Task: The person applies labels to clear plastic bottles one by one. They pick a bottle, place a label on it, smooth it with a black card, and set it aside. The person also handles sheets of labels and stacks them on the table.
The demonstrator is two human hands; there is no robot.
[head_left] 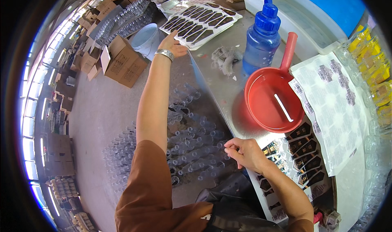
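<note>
My left hand [174,47] reaches out to the far left with its fingers apart. It is at the near left corner of a stack of white sheets [204,22] printed with dark tapered labels; I cannot tell whether it touches them. My right hand [248,153] is closed in a pinch just off the table's edge, and whatever its fingertips may hold is too small to make out. Under my right forearm lies another sheet of black and gold labels [304,152]. Beyond that hand sits a red dipper [267,95] with a white strip inside.
A blue water jug [261,44] and a crumpled grey rag [224,59] are on the metal table [210,71]. A backing sheet [335,93] hangs over the right side, beside clear bottles [373,150]. Many glass bottles [196,146] stand on the floor, near a bucket [146,40] and a carton [124,62].
</note>
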